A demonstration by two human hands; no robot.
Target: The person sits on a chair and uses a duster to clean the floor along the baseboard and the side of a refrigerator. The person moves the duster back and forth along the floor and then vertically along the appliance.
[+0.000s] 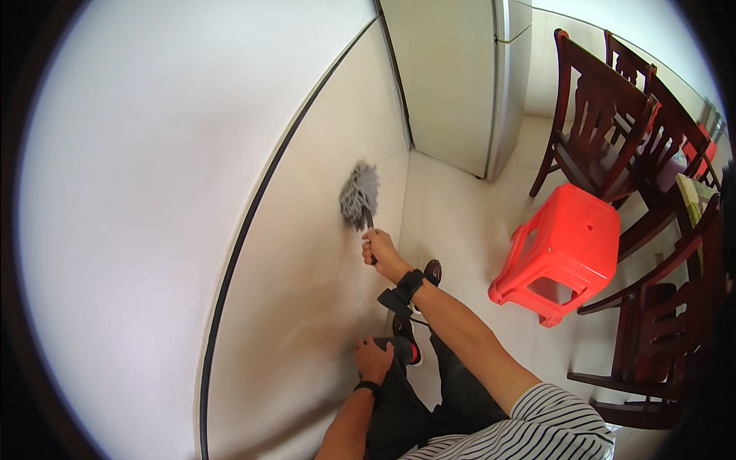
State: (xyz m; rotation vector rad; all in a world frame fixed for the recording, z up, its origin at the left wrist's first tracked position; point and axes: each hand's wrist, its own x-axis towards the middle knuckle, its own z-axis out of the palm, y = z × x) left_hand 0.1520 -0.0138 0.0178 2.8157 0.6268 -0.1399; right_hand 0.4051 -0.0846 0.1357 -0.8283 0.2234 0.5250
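My right hand [381,252] grips the dark handle of a duster [360,196]. Its shaggy grey microfibre head rests against the cream tiled lower wall [310,230], below a dark trim strip. Lower down, my left hand [374,357] lies over my bent knee in dark trousers, fingers spread and holding nothing. A black strap with a dark block circles my right wrist.
A refrigerator [448,80] stands in the corner ahead, beside the wall. On the tiled floor to my right is a red plastic stool [566,247]. Dark wooden chairs [598,115] crowd the right side. My shoes [432,272] are close to the wall.
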